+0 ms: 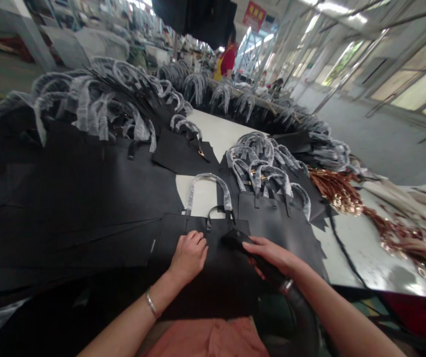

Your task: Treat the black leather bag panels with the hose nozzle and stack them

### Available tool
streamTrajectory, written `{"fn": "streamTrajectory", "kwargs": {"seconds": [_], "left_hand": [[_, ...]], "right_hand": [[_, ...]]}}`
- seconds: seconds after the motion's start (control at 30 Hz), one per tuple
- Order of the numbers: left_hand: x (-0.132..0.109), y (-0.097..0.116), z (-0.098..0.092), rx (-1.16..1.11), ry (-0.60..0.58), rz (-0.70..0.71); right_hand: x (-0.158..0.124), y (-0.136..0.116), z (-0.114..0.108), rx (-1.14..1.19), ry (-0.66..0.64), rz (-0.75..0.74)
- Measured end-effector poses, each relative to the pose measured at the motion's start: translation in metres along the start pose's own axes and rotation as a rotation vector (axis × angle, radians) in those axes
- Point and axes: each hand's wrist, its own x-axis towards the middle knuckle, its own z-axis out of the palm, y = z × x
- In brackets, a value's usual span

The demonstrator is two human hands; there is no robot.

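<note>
A black handbag [198, 277] lies flat on the table in front of me, its handles [209, 191] wrapped in clear plastic and pointing away. My left hand [188, 255] rests on the bag's upper part with the fingers curled down against it. My right hand [272, 255] is closed round a black tool [240, 240] with a thick black hose [302, 317] running back toward me; the tool's tip touches the bag near the handle base.
Stacks of the same black bags [272, 208] with wrapped handles cover the left side [86, 163] and the far table. Brown straps with metal rings [346, 193] lie at right on the white tabletop [369, 258]. A person in red [228, 59] stands far back.
</note>
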Motion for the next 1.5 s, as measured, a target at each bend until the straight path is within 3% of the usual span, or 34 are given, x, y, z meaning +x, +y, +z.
{"fn": "streamTrajectory", "kwargs": {"seconds": [0.13, 0.23, 0.3, 0.47, 0.67, 0.73, 0.9, 0.97, 1.07, 1.2, 1.37, 1.5], "left_hand": [[0.003, 0.005, 0.0, 0.005, -0.007, 0.0], [0.001, 0.007, 0.001, 0.023, 0.015, -0.001], [-0.002, 0.005, 0.005, 0.036, 0.034, 0.015], [-0.013, -0.003, 0.016, 0.021, 0.127, 0.148], [-0.015, -0.008, 0.021, -0.032, 0.247, 0.242], [-0.014, -0.007, 0.022, -0.037, 0.259, 0.235], [-0.014, -0.006, 0.023, -0.036, 0.253, 0.181], [-0.015, -0.006, 0.022, -0.04, 0.252, 0.185], [-0.018, -0.008, 0.021, -0.046, 0.262, 0.239], [-0.021, -0.01, 0.021, -0.057, 0.271, 0.295], [-0.02, -0.01, 0.019, -0.067, 0.273, 0.283], [-0.02, -0.01, 0.019, -0.081, 0.265, 0.264]], "right_hand": [[0.024, -0.014, 0.014, -0.083, 0.171, -0.183], [0.025, -0.026, 0.018, -0.109, 0.262, -0.315], [0.018, -0.031, 0.018, -0.125, 0.207, -0.321], [0.009, -0.031, 0.02, -0.156, -0.02, -0.121], [0.046, -0.036, 0.034, -0.117, -0.134, -0.087], [0.058, -0.044, 0.04, -0.12, -0.128, -0.129], [0.057, -0.066, 0.037, -0.105, 0.095, -0.303], [0.046, -0.068, 0.029, -0.133, 0.067, -0.273], [0.031, -0.059, 0.019, -0.186, -0.049, -0.113], [0.034, -0.044, 0.022, -0.141, -0.145, 0.016], [0.058, -0.055, 0.037, -0.066, -0.112, -0.069], [0.053, -0.069, 0.029, -0.074, -0.037, -0.138]]}}
